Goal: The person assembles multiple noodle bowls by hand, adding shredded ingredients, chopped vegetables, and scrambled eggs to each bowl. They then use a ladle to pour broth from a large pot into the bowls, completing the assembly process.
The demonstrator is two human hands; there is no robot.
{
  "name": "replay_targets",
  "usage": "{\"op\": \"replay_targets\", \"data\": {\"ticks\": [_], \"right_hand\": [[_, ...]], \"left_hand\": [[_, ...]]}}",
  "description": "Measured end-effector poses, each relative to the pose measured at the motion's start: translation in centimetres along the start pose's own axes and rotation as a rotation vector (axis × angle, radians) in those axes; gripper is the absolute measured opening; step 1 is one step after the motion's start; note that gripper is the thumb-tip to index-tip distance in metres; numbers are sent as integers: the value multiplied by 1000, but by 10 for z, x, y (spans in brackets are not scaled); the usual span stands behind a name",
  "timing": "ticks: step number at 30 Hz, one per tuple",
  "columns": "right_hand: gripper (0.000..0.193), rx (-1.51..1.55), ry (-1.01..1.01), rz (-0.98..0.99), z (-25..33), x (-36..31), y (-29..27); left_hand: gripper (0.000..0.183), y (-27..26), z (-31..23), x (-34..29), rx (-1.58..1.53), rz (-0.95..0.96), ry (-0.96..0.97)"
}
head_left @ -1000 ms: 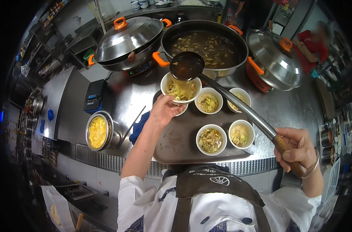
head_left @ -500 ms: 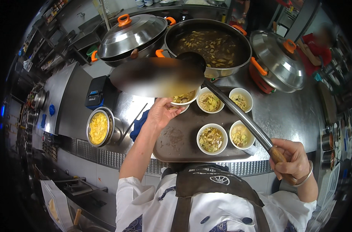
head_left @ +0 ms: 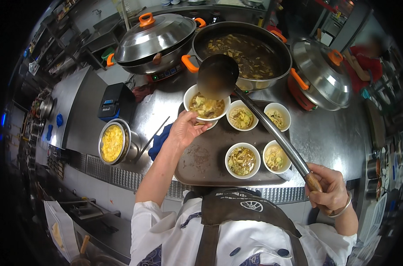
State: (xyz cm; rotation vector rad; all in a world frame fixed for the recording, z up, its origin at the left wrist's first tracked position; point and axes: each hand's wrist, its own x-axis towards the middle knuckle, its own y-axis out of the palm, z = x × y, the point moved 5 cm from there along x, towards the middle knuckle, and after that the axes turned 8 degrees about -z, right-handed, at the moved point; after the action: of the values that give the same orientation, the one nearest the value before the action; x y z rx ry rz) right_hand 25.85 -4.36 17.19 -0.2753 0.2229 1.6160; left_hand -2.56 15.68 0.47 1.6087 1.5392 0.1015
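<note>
My left hand (head_left: 187, 129) grips a white bowl (head_left: 188, 96) by its near side, thumb on the rim, above the far left part of a brown tray (head_left: 197, 170). Yellowish pieces in brown broth fill much of this bowl. In my right hand (head_left: 329, 189) is the wooden end of a long-handled ladle (head_left: 277, 131). Its dark scoop, partly blurred, tilts over the bowl's far rim. Several white bowls with similar food stand on the tray, among them a near one (head_left: 242, 160) and a far one (head_left: 241, 115).
A wide open pot (head_left: 279, 73) of dark broth stands behind the tray. Lidded pots flank it left (head_left: 155, 35) and right (head_left: 321, 71). At left are a metal container of yellow pieces (head_left: 112, 142), a black device (head_left: 114, 103) and a blue cloth (head_left: 160, 144). A person in red (head_left: 365, 66) is far right.
The blur over the held bowl has mostly gone, showing the bowl and its contents. The ladle's scoop is now tipped over that bowl. My left hand stays in nearly the same place.
</note>
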Motion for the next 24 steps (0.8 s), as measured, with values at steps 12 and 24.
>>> {"op": "replay_targets", "data": {"ticks": [12,24], "right_hand": [[59,-88,-49,-4,-15,-1,-1],[56,-247,-141,-6,-21,1,0]], "left_hand": [[51,-9,1,1,-1,-4,-2],[49,-17,2,-3,15,5,-20]]}}
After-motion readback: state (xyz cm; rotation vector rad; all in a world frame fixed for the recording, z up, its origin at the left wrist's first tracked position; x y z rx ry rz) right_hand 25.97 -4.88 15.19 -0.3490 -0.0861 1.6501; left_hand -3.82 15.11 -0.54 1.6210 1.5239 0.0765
